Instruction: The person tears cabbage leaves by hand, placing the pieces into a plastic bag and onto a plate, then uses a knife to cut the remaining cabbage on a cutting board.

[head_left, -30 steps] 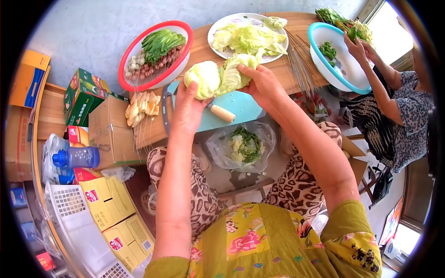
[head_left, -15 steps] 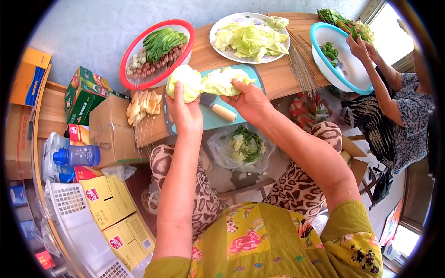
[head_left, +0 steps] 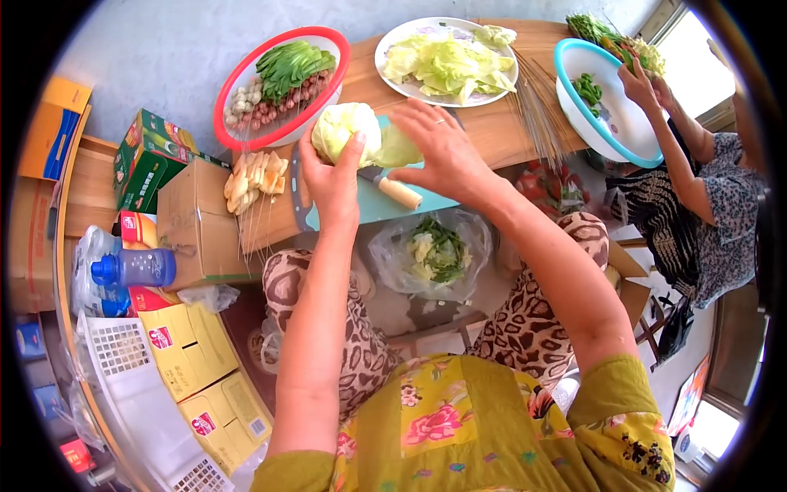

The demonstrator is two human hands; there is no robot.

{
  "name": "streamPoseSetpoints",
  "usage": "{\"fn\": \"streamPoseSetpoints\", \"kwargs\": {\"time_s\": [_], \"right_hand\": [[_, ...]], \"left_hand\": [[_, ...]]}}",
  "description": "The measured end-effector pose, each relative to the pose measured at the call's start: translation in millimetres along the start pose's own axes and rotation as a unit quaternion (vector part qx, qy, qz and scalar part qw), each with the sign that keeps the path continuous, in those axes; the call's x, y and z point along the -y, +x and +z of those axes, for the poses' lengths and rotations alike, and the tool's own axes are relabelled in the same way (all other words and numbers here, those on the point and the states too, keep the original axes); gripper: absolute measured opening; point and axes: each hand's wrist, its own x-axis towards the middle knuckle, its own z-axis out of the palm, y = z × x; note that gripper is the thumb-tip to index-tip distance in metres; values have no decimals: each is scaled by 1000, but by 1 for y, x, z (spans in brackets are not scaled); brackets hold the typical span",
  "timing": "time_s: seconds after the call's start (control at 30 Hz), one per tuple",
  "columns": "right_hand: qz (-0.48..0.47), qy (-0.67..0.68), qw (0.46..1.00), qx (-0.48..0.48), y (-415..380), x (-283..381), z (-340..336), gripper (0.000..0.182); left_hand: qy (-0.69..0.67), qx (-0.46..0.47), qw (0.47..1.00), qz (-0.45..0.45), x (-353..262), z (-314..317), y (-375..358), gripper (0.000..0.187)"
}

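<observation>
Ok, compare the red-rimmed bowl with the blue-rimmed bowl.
The red-rimmed bowl is packed with greens and skewered food; the blue-rimmed bowl is mostly bare, with a few greens. No hand touches the red-rimmed bowl; another person's hand reaches into the blue-rimmed one. Both are round, white inside, on the wooden table.

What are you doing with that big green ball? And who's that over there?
A person is holding a head of cabbage in the left hand above a teal cutting board, with the right hand on a loosened leaf. Peeled leaves lie on a white plate behind. A knife rests on the board. At the right, another person reaches into a blue-rimmed basin.
</observation>
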Motion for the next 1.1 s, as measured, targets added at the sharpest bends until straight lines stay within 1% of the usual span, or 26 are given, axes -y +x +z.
{"fn": "streamPoseSetpoints", "kwargs": {"time_s": [0.07, 0.13, 0.17, 0.23, 0.27, 0.3, 0.33, 0.4, 0.47, 0.53, 0.57, 0.63, 0.67, 0.73, 0.77, 0.8, 0.83, 0.87, 0.93, 0.97, 1.0, 1.03, 1.1], "right_hand": [[6, -23, 1000, 14, -3, 0, 7, 68], [-41, -69, 997, -23, 1, -1, 10, 53], [-43, -66, 997, -23, 3, 0, 11, 53], [-11, -122, 992, 21, 3, 3, 15, 40], [-10, -121, 992, 21, 3, 4, 17, 40], [-21, -128, 992, -2, 3, 5, 18, 33], [-32, -135, 990, -25, 3, 5, 19, 27], [-30, -144, 989, -8, 2, 3, 21, 23], [-30, -152, 988, 8, 1, 4, 26, 21], [67, -70, 994, 46, -4, 10, 29, 21], [67, -70, 994, 47, -5, 13, 30, 21], [212, 37, 973, 83, -6, 20, 32, 24], [211, 37, 973, 83, -7, 21, 33, 24], [275, 133, 948, 92, -8, 21, 37, 28], [276, 133, 948, 92, -10, 19, 43, 28], [357, 277, 886, 102, -11, 18, 49, 31], [428, 412, 797, 109, -12, 17, 54, 34], [430, 412, 796, 109, -14, 16, 57, 34], [518, 490, 689, 132, -10, 23, 47, 42], [523, 536, 642, 163, -13, 28, 42, 44], [525, 536, 641, 162, -17, 29, 44, 44], [523, 570, 616, 149, -21, 29, 48, 43], [500, 651, 553, 140, -25, 24, 51, 40]], "left_hand": [[-7, 8, 1000, -6, 2, 1, -1, 57], [-13, 9, 1000, -7, 6, 0, 0, 56], [-18, -3, 1000, -23, 9, -2, 1, 54], [-20, -15, 999, -41, 8, -3, 0, 52], [-27, -22, 997, -63, 7, -4, 0, 51], [-35, -29, 995, -84, 6, -3, -1, 49], [-35, -29, 995, -84, 7, -3, -1, 49], [-35, -40, 993, -108, 9, -3, -1, 47], [-45, -44, 993, -101, 11, -2, -3, 47], [-55, -46, 993, -96, 13, -2, -3, 47], [-62, -50, 992, -99, 15, -3, -3, 47], [-68, -55, 991, -103, 17, -4, -4, 46], [-75, -62, 989, -111, 17, -4, -5, 46], [-81, -70, 987, -118, 18, -4, -6, 45], [-104, -67, 984, -129, 18, -5, -6, 45], [-127, -64, 980, -140, 19, -6, -7, 46], [-127, -64, 980, -141, 20, -6, -7, 46], [-134, -76, 977, -148, 21, -7, -7, 48], [-142, -86, 974, -155, 19, -10, -1, 50], [-175, -94, 969, -145, 16, -15, 6, 51], [-207, -102, 963, -137, 12, -20, 14, 53], [-193, -100, 969, -120, 7, -25, 20, 53], [-235, -90, 960, -125, 4, -33, 26, 51]]}}
